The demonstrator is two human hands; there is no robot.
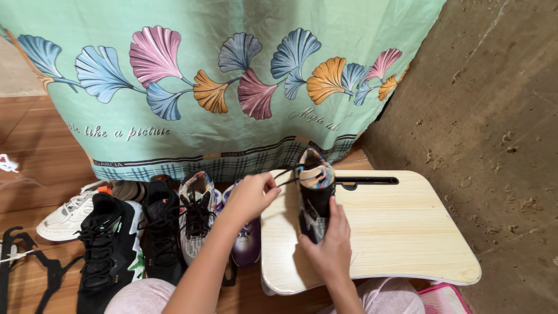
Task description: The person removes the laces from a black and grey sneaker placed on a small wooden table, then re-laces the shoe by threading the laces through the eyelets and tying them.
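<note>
Head view, looking down: left hand (pixel 251 196) pinched shut on a dark shoelace (pixel 289 176), drawn taut from the collar of a black high-top shoe with a colourful lining (pixel 315 195). Right hand (pixel 331 247) wrapped around the toe end of that shoe, thumb up along its side, holding it steady on a pale wooden lap table (pixel 407 232) — shoe lying lengthwise, toe toward the body, opening toward the curtain. Long dark slot (pixel 372 181) cut into the far edge of the table, just beside the shoe's collar. Left of the table, on the wooden floor (pixel 40 157), a row of shoes side by side: white sneaker (pixel 70 214), two black sneakers (pixel 107 244) (pixel 160 227), grey patterned sneaker (pixel 195 212), purple shoe (pixel 247 244) partly hidden under the left forearm. Black clothes hangers (pixel 29 261) at the far left. Behind everything, a mint-green curtain (pixel 203 35) printed with fan-shaped leaves — rough brown wall (pixel 494 116) to the right.
</note>
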